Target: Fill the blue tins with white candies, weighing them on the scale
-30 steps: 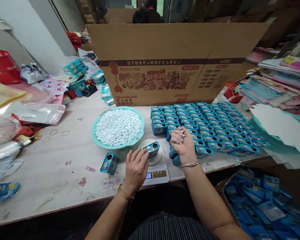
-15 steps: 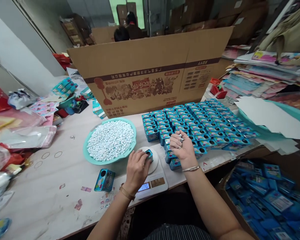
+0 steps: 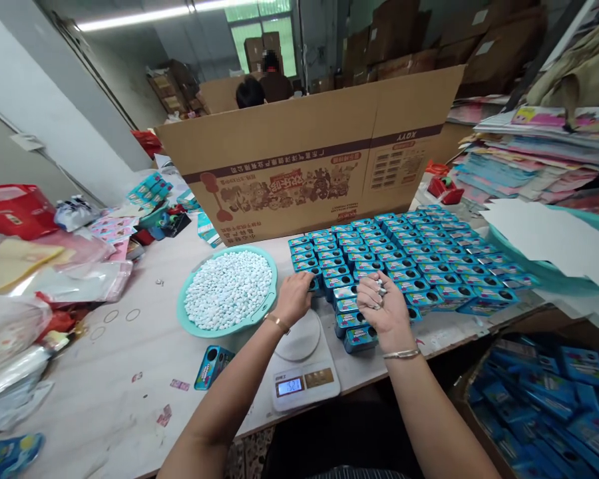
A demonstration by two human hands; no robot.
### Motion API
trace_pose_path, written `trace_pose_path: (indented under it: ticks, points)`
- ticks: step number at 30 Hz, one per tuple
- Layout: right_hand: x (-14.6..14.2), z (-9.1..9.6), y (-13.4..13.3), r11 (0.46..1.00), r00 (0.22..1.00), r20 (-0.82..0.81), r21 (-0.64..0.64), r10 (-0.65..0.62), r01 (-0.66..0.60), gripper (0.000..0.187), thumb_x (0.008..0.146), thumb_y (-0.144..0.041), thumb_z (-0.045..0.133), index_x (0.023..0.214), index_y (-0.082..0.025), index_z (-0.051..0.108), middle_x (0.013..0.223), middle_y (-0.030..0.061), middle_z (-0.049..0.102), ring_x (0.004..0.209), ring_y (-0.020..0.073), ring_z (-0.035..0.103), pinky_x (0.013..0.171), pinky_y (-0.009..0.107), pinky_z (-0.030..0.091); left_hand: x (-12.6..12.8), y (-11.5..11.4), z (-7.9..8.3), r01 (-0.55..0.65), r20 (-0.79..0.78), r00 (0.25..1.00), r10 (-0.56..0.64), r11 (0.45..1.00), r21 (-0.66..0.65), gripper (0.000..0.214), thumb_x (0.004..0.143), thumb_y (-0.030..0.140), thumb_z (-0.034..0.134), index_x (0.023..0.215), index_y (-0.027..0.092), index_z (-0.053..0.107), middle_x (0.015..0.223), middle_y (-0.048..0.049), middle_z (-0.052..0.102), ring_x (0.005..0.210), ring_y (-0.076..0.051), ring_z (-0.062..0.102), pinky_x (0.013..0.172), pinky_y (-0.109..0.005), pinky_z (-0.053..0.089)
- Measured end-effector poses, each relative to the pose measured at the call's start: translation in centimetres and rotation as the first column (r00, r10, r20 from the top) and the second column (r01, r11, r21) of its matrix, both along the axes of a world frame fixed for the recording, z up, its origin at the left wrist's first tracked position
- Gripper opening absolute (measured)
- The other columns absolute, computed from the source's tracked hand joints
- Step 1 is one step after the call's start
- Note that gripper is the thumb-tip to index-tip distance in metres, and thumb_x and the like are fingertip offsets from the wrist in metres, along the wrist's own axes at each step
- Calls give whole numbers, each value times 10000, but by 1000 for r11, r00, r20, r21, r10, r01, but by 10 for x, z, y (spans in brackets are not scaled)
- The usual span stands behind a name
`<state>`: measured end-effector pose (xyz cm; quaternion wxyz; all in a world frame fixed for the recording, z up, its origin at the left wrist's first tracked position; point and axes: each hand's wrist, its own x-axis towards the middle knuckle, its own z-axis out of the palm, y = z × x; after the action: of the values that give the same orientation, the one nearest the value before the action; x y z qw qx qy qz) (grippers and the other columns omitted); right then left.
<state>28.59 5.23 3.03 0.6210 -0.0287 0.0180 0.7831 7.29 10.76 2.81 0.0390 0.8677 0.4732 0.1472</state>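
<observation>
My left hand [image 3: 294,297] is closed around a small blue tin [image 3: 313,285] at the near left end of the rows of tins [image 3: 394,259]. Its fingers partly cover that tin. My right hand [image 3: 387,311], palm up over the front tins, has its fingers curled round several white candies [image 3: 379,286]. Below my left hand stands a white digital scale [image 3: 305,392] with its round plate bare and its display lit. A turquoise basin [image 3: 184,313] full of white candies is to the left. Another blue tin [image 3: 210,366] sits alone near my left forearm.
A printed cardboard sheet [image 3: 299,159] stands upright behind the tins. An open carton of blue tins [image 3: 544,386] is low at the right. Stacked printed sheets [image 3: 519,159] and white card [image 3: 544,239] lie on the right. Plastic bags [image 3: 80,266] crowd the left side.
My left hand has moved the blue tin off the scale, away from me to the end of the rows. The display reading has changed. My right hand still holds candies.
</observation>
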Motion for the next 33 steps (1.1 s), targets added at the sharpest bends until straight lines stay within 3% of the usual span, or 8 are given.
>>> trace_pose_path:
  ticks: [5, 11, 16, 18, 22, 26, 29, 33]
  points:
    - [7, 0, -2, 1000, 992, 122, 11, -28, 26, 209, 889, -114, 496, 756, -238, 394, 543, -94, 373, 384, 81, 381, 362, 201, 324, 23, 16, -21, 16, 11, 1000, -16, 1000, 6, 403, 775, 76, 631, 1166, 166, 583, 1144, -130, 624, 1110, -288, 574, 933, -415, 495]
    - [15, 4, -4, 999, 980, 201, -37, -10, 18, 259, 832, -72, 481, 737, -263, 335, 535, -86, 393, 367, 98, 388, 344, 232, 346, -7, -36, -13, -240, 177, 960, 217, 964, 115, 909, 839, 371, 666, 1501, 44, 136, 1510, -266, 320, 1447, -367, 259, 1174, -492, 306]
    - [9, 10, 3, 994, 989, 146, -111, -1, 17, 264, 832, -54, 428, 749, -277, 313, 523, -84, 394, 351, 113, 382, 320, 246, 337, -104, -117, -25, -776, 465, 621, 631, 580, 248, 904, 835, 496, 660, 1492, 89, 192, 1429, -286, 384, 1387, -431, 337, 1101, -630, 324]
    - [-4, 13, 5, 994, 992, 122, -105, 16, -4, 268, 843, -49, 429, 748, -272, 313, 521, -90, 380, 351, 105, 372, 321, 233, 324, -139, -140, -42, -853, 449, 513, 732, 494, 170, 835, 815, 452, 686, 1455, 94, 288, 1314, -259, 492, 1277, -421, 469, 1005, -645, 408]
    - [-26, 13, 9, 997, 991, 113, -41, 66, -61, 254, 861, -59, 459, 751, -255, 341, 542, -93, 378, 369, 86, 377, 340, 209, 303, -165, -163, -59, -767, 416, 591, 691, 641, 25, 436, 893, 319, 575, 1294, 163, 504, 1053, -130, 645, 986, -293, 647, 805, -457, 558]
    - [-31, 6, 8, 998, 994, 95, -44, 53, -49, 228, 887, -97, 468, 759, -250, 357, 551, -94, 376, 376, 86, 387, 347, 204, 317, -142, -165, -32, -585, 511, 704, 493, 811, 24, 304, 911, 321, 581, 1195, 213, 576, 1033, -90, 660, 950, -238, 655, 811, -395, 565]
    - [-31, -1, 8, 998, 994, 103, -58, 45, -39, 232, 877, -102, 482, 753, -249, 352, 572, -86, 408, 392, 82, 401, 361, 198, 340, -112, -147, -7, -326, 525, 807, 269, 945, 18, 338, 898, 282, 610, 1230, 232, 567, 1089, -86, 671, 984, -219, 652, 848, -366, 560]
    - [-36, -3, 9, 993, 988, 113, -47, 109, -104, 217, 862, -110, 506, 762, -241, 365, 623, -70, 470, 446, 76, 445, 381, 178, 346, -71, -101, -2, -116, 355, 928, 110, 993, -3, 372, 843, 188, 645, 1208, 239, 599, 1036, -74, 692, 953, -237, 651, 845, -378, 553]
